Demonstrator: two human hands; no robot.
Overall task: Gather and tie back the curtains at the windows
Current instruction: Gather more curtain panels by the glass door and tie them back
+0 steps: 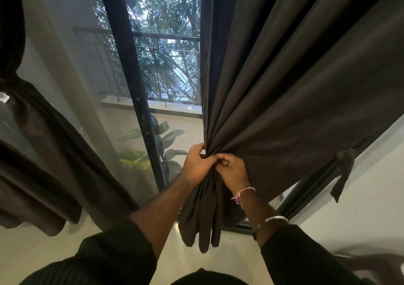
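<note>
A dark brown curtain (295, 83) hangs on the right of the window and is bunched into folds at waist height. My left hand (195, 164) and my right hand (232, 171) both clasp that bunch from either side, fingers closed around the fabric. The gathered lower end of the curtain (203, 219) hangs below my hands. A matching fabric tie-back strap (343, 171) dangles loose at the right by the wall. At the left, a second brown curtain (43, 144) is gathered and cinched at a tie (5, 97).
A sheer white curtain (72, 83) covers the left pane. The black window frame (133, 83) stands between the panes, with a balcony railing (170, 37), trees and a potted plant (157, 144) outside. A white wall (360, 208) lies at the right, pale floor below.
</note>
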